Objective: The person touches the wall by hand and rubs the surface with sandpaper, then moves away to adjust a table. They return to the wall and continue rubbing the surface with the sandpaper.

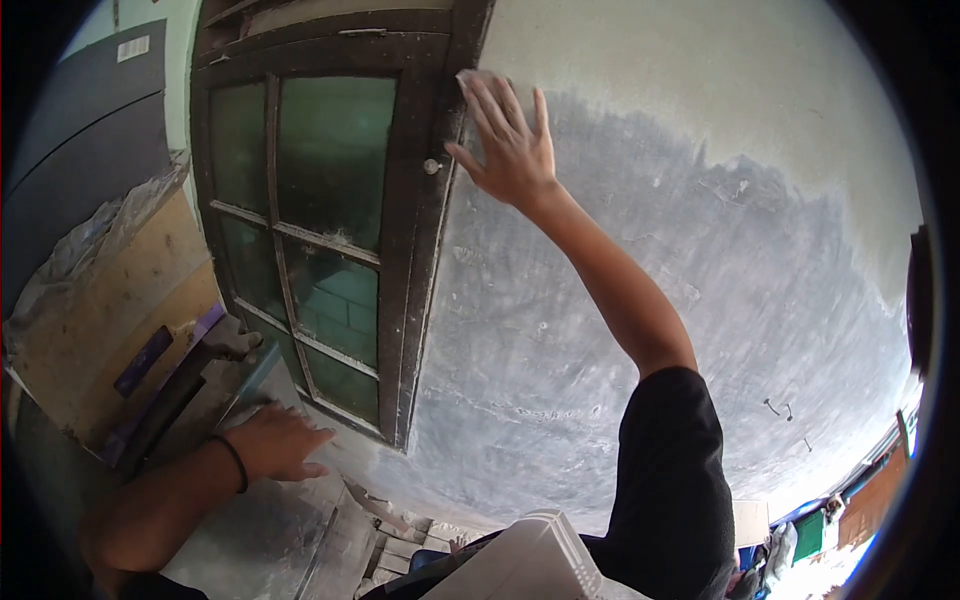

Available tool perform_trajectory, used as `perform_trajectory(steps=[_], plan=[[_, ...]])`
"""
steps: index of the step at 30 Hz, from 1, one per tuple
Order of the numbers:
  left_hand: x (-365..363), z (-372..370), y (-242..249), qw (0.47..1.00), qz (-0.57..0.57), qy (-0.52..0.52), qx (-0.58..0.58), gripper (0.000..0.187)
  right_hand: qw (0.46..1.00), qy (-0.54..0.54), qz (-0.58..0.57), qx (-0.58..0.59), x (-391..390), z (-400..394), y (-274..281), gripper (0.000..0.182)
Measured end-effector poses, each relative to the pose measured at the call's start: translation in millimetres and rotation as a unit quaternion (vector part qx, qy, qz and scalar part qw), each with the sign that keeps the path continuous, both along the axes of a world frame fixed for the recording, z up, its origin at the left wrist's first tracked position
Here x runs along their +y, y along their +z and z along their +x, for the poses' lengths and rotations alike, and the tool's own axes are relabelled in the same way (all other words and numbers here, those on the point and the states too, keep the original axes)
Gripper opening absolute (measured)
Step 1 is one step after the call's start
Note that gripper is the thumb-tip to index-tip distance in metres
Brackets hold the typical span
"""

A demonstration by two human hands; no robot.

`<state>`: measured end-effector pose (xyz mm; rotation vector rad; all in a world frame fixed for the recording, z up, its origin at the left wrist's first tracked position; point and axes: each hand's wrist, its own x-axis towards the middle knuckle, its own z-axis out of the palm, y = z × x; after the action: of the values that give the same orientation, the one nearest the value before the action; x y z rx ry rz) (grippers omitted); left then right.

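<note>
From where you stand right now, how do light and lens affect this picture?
Head view: curved distortion with black corners; glare at lower right; upper hand slightly blurred at the fingertips; window panes dark green and murky.

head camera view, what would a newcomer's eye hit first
Probably the raised right hand, fingers spread near the right edge of the dark frame. Next, the patchy grey wall across the right side, paler toward the top. Then, lower left, the left hand with its black wristband.
</note>
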<state>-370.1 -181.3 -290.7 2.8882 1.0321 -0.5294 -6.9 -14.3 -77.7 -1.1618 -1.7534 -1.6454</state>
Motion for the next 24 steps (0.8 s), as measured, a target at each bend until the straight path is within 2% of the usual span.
perform_trajectory(steps=[2,4,8,9,15,17,19,21,24], plan=[[1.1,-3.7,-2.4,1.000,-0.002,0.013,-0.016,0.068,1.000,0.009,-0.017,0.002,-12.2,9.1,-21.5,0.086],[0.3,-0.5,-3.8,1.000,-0.002,0.000,0.001,0.069,0.999,-0.025,-0.042,-0.007,-19.2,16.0,-29.0,0.086],[-1.5,6.1,3.8,0.999,-0.036,-0.004,0.024,0.069,1.000,0.028,-0.002,-0.011,3.3,-0.3,9.8,0.084],[0.6,4.1,3.8,0.999,-0.040,0.001,0.011,0.070,1.000,0.014,-0.004,-0.006,8.0,-4.0,13.2,0.083],[3.4,-0.5,-3.6,1.000,-0.024,-0.005,-0.019,0.070,0.999,-0.018,-0.042,-0.024,-21.0,28.8,-23.0,0.089],[4.3,-0.1,-2.9,0.999,-0.024,-0.012,-0.023,0.070,0.998,-0.036,-0.050,-0.024,-19.8,25.6,-15.2,0.090],[4.5,2.8,-1.1,0.999,-0.027,-0.014,-0.013,0.070,0.999,0.024,-0.033,-0.019,-7.9,13.5,6.3,0.092],[6.4,2.6,1.5,0.999,-0.031,-0.016,-0.012,0.070,0.999,0.008,-0.030,-0.011,6.4,3.4,14.3,0.093],[5.8,2.4,3.6,0.999,-0.037,-0.008,-0.015,0.070,0.999,0.008,-0.031,-0.023,-3.9,6.9,4.6,0.094]])
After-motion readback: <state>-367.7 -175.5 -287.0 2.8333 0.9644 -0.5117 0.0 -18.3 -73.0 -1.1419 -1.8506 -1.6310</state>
